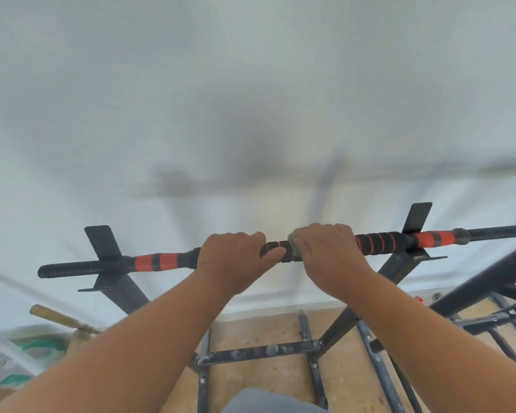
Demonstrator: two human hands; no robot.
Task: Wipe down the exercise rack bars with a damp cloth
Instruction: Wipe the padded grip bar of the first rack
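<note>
The long black bar with orange-and-black foam grips (379, 244) lies across two black steel rack uprights, running from nine o'clock to three o'clock across the view. Both hands are on its middle stretch. The left hand (233, 257) is clenched round the bar itself, thumb underneath, apparently steadying it. The right hand (325, 251) is curled over a small grey-green damp cloth (292, 247), of which only a wad shows at the thumb side, and presses that cloth round the bar just beside the left hand.

How much is already wiped cannot be read from the surface — no wet sheen or dust line shows on the foam. Judging by the cloth's place at the centre, the wipe is somewhere in mid-bar; the spiralled grip toward three o'clock, the banded grip (158, 261) toward nine o'clock and both threaded black ends probably need passes, or at least cannot be counted as done. The lower frame bars (262, 351), spattered with pale marks at six o'clock, look untouched.

The angled support plates (417, 217) cradle the bar at either side and will block a straight slide of the cloth — it would have to be lifted past them. A wooden handle (57, 317) lies on clutter at eight o'clock, well apart, and more dark frame tubing crowds four o'clock.
</note>
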